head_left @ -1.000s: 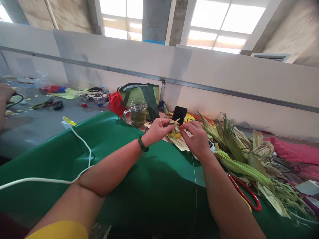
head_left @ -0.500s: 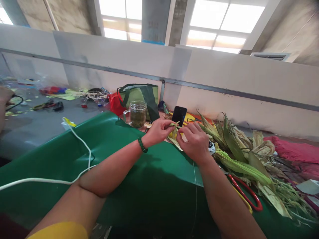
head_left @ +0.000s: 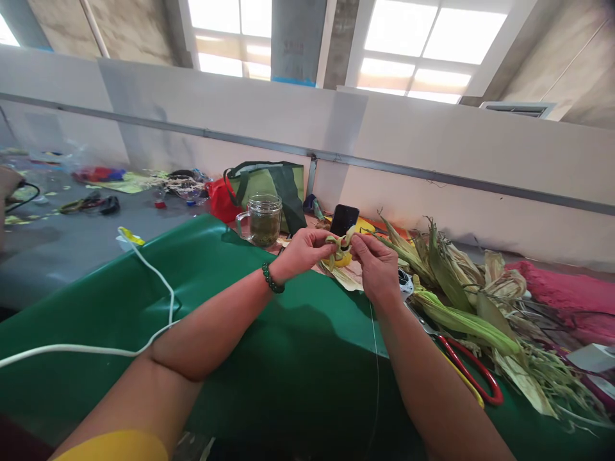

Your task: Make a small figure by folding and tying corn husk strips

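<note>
Between my hands is a small twisted piece of pale green corn husk [head_left: 340,245]. My left hand [head_left: 303,253], with a green bead bracelet at the wrist, pinches its left side between thumb and fingertips. On the other side, my right hand [head_left: 377,264] grips a curled strip of the same husk, thumb against fingers. A flat pale husk sheet [head_left: 350,279] lies just under the hands, next to something yellow that is partly covered. A thin white thread [head_left: 375,346] hangs below my right wrist. Behind the hands leans a black phone [head_left: 344,219].
A glass mug [head_left: 264,224] with dark liquid stands left of my hands, before a green bag [head_left: 278,182]. Corn husks [head_left: 451,275] and red-handled scissors [head_left: 473,371] lie at right. A white cable [head_left: 158,275] crosses the green mat [head_left: 206,256].
My right hand has turned and now pinches the husk strip higher up, showing more of the curled strip between the hands. My left hand stays nearly in place. The view has shifted slightly.
</note>
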`<act>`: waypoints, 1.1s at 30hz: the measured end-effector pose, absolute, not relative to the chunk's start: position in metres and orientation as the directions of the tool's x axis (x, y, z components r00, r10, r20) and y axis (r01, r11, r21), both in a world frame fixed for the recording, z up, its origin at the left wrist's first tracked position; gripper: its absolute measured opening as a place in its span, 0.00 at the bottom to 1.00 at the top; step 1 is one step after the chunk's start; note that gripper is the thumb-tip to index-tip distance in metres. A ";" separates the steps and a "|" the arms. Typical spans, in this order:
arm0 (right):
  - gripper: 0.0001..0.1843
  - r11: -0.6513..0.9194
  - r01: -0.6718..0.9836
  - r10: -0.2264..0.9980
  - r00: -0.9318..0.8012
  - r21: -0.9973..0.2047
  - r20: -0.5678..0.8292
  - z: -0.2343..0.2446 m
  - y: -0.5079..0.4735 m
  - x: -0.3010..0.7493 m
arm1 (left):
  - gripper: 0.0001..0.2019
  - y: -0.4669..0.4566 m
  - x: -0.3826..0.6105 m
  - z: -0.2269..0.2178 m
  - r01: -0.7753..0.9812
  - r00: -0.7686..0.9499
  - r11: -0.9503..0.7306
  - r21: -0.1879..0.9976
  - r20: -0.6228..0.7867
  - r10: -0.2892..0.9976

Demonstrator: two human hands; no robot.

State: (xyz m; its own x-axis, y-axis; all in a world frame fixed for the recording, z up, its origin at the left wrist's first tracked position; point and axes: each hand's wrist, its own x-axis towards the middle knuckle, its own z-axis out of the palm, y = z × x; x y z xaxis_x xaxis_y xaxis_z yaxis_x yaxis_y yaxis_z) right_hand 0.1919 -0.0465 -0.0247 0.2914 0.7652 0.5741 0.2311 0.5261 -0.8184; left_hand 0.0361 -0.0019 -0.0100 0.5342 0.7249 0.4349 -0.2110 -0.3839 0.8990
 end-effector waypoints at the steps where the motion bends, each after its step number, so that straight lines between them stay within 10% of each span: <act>1: 0.14 0.556 0.230 0.744 0.291 -0.799 0.602 -0.025 -0.047 0.191 | 0.14 -0.002 0.036 -0.010 -0.229 0.541 -0.359 0.905 0.425 0.726; 16: 0.08 0.570 0.803 0.421 -0.102 -0.175 0.901 -0.029 -0.052 0.194 | 0.07 -0.012 0.043 -0.014 0.022 0.492 -0.570 0.822 0.487 0.722; 24: 0.08 0.595 0.784 0.480 -0.171 -0.177 0.860 -0.025 -0.059 0.193 | 0.08 -0.007 0.043 -0.016 0.117 0.460 -0.645 0.755 0.535 0.709; 33: 0.07 0.551 0.695 0.654 -0.015 -0.462 0.756 -0.022 -0.057 0.197 | 0.08 -0.012 0.046 -0.017 0.168 0.477 -0.693 0.701 0.557 0.680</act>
State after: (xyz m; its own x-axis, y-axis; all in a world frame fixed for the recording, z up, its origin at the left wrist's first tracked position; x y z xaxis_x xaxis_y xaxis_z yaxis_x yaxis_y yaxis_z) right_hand 0.1968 -0.0570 -0.0224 -0.0147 0.6540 0.7564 0.6950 0.5505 -0.4625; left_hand 0.0457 -0.0123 -0.0173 0.4774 0.6798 0.5568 0.1683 -0.6926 0.7014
